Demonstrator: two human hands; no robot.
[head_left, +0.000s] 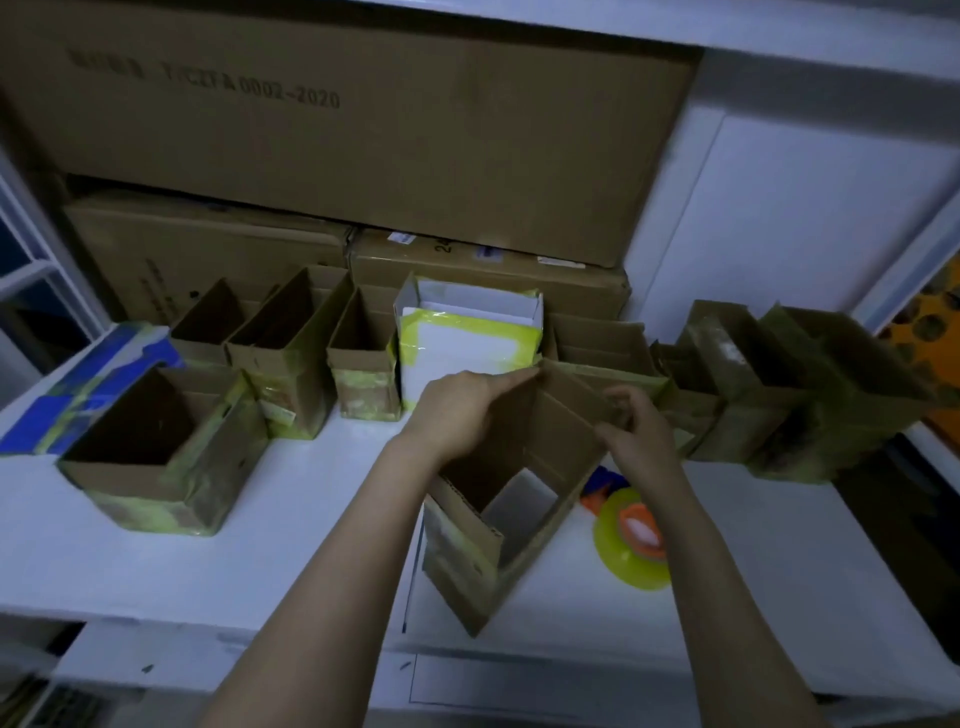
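While the open brown cardboard box (467, 561) is standing mid-frame on the white tabletop (156, 545), the left hand (457, 410) and right hand (641, 434) are pinching its far flaps with curled fingers, likely folding them for taping with the yellow tape roll (631, 569) beside it.

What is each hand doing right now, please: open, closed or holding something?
Left hand: grips the open cardboard box at its top edge.
Right hand: pinches the same box's flap.

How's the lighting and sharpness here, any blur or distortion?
Head view: dim, bluish light. Head view: the box between the left hand and right hand is sharp, the right boxes smear with motion blur. Head view: wide lens bows the shelf edge.
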